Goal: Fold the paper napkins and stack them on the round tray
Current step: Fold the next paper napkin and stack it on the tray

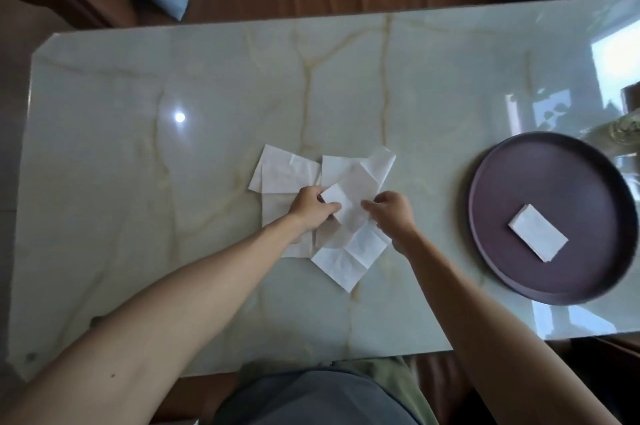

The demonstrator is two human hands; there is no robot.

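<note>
the left hand [308,208] pinches a turned-up corner of the top napkin [349,206]; the right hand [393,213] pinches its right edge. it lies on a loose pile of napkins [287,175] mid-table [138,147]. right, one folded napkin [538,236] rests on the round tray [502,182].

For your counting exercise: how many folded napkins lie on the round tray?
1: one folded napkin on the round tray, right of centre. Others could hide beneath it.

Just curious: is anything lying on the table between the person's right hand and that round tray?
No. In the head view, only bare marble tabletop lies between the right hand and the round tray.
</note>
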